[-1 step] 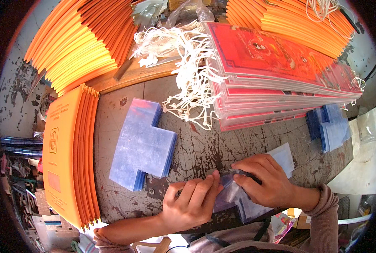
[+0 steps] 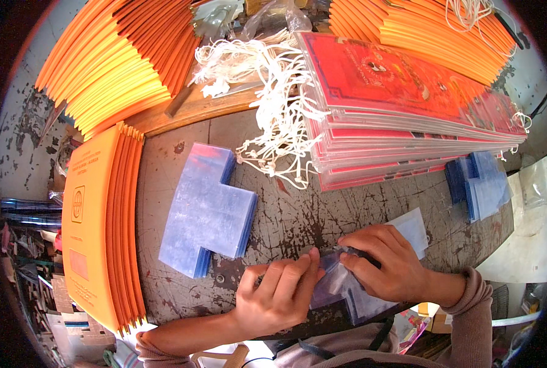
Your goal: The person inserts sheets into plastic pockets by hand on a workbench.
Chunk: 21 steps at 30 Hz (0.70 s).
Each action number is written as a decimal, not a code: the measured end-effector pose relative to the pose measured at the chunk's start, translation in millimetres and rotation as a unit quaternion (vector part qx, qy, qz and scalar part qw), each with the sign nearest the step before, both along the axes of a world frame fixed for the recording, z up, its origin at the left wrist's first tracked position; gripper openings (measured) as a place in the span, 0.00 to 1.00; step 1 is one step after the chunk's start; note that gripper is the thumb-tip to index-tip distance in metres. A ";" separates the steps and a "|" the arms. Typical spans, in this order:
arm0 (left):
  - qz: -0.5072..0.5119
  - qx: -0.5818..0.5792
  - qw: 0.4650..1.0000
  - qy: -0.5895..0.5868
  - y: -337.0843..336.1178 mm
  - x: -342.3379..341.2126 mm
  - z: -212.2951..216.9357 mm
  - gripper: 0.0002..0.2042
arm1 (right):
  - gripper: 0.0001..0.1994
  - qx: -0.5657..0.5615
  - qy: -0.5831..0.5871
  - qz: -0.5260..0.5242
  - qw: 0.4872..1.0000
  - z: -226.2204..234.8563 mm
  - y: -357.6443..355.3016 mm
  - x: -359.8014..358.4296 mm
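At the near edge of the worn table, both my hands are closed around a transparent plastic sheet (image 2: pixel 330 283). My left hand (image 2: pixel 275 293) has its fingers curled, thumb and index fingertip together at the sheet's left side. My right hand (image 2: pixel 391 265) pinches its upper right part, with a dark gap showing between thumb and fingers. Under and beside them lie more bluish plastic sheets (image 2: pixel 367 308), partly covered by the right hand. To the left of my hands rests a stepped stack of bluish plastic sheets (image 2: pixel 207 211). What the left fingertips grip is partly hidden.
Orange folders (image 2: pixel 86 227) stand stacked at the left, with more orange stacks (image 2: pixel 111 61) behind. Red plastic-covered packets (image 2: pixel 402 80) with white strings (image 2: pixel 286 116) are piled at the back right. Another bluish sheet stack (image 2: pixel 488 187) lies at the right edge.
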<state>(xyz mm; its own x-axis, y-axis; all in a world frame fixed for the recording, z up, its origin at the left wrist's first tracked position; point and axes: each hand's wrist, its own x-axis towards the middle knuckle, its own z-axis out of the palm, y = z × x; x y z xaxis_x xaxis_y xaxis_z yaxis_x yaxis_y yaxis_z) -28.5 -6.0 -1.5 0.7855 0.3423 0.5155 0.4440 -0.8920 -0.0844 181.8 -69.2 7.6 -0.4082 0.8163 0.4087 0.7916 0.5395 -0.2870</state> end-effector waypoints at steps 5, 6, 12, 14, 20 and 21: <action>0.039 -0.023 0.999 -0.001 2.2 -1.6 5.4 0.19 | 0.12 -0.002 0.007 0.001 1.000 -1.5 -1.8 1.7; 0.043 -0.016 0.999 0.005 2.2 -2.4 4.9 0.19 | 0.12 -0.002 0.007 0.001 1.000 -2.0 -1.6 1.9; 0.034 0.047 0.998 0.013 1.3 -2.7 2.5 0.15 | 0.12 0.010 0.004 0.004 1.000 -2.8 -1.0 2.2; 0.038 0.074 0.996 0.015 -1.8 -4.7 5.5 0.12 | 0.12 0.016 0.006 0.010 1.000 -0.8 -0.8 0.2; 0.023 -0.067 0.997 -0.036 4.8 -1.1 4.3 0.08 | 0.13 0.011 0.001 0.002 1.000 -2.6 -0.7 0.8; 0.021 -0.139 0.989 -0.049 7.5 -0.7 3.9 0.10 | 0.13 0.011 0.001 0.002 1.000 -2.8 -0.8 0.7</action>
<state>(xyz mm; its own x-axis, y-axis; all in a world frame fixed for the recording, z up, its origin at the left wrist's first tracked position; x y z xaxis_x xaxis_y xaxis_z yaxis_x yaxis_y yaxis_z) -29.3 1.6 2.4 0.7185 0.5119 0.4708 0.4745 -0.8557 0.2063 182.5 -70.1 4.9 -0.4099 0.8061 0.4269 0.7893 0.5480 -0.2769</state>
